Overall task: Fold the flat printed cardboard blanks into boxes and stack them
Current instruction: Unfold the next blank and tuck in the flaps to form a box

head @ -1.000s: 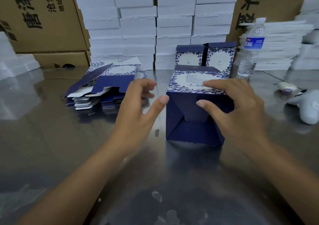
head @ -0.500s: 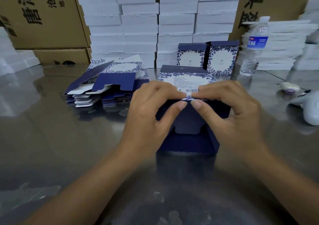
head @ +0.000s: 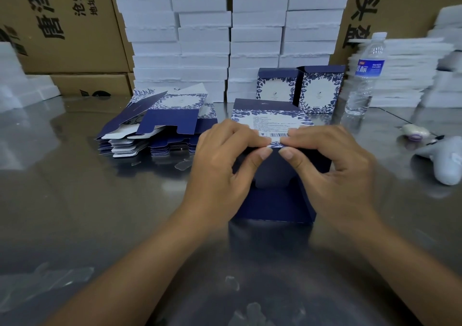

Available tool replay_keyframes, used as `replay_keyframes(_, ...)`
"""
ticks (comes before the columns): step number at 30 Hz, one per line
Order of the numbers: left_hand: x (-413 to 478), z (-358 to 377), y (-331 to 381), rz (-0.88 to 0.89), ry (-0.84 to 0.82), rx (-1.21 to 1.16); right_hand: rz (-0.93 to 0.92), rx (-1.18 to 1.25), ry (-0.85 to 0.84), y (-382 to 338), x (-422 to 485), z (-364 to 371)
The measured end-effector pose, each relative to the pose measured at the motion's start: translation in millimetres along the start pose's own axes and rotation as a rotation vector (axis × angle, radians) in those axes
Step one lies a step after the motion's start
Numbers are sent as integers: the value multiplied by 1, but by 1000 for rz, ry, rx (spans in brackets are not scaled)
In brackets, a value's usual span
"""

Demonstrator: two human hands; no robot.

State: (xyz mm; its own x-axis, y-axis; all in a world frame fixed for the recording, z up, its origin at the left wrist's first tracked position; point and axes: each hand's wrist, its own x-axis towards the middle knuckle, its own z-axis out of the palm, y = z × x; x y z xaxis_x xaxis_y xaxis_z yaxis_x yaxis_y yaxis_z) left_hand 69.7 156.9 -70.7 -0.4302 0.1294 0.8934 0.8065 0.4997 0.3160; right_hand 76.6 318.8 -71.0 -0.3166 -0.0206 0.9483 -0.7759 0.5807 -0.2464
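A dark blue box point(head: 275, 200) with a white floral label panel lies on its side at the middle of the steel table point(head: 75, 200), its flapped end facing me. My left hand point(head: 225, 165) and my right hand point(head: 327, 165) grip its upper near edge, fingers curled over the label side and both thumbs pressing the blue end flaps. A pile of flat printed blanks point(head: 160, 125) lies to the left. Two folded boxes point(head: 300, 88) stand side by side behind the one I hold.
A water bottle point(head: 365, 75) stands at the back right. White foam pieces point(head: 410, 75) are stacked behind it, and white boxes point(head: 225, 38) and brown cartons point(head: 62, 25) line the back. A white handheld tool point(head: 442, 160) lies at the right edge.
A second ago both hands hovered open by the box; they closed on its upper edge and drew it slightly nearer. Over the last half second the grip is unchanged.
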Motion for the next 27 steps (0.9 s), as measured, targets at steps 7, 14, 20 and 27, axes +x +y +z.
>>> replay_keyframes(7, -3, -3, -10, 67, 36, 17, 4, -11, -5, 2, 0, -2)
replay_keyframes(14, -1, -3, -9, 44, 35, -17, -8, 13, -58, 6, 6, -9)
replay_keyframes(20, -2, -4, -11, 50, 24, -2, 35, 25, -91, 9, 8, -12)
replay_keyframes(27, -2, -3, -13, 53, 38, 22, 35, 50, -102, 10, 8, -14)
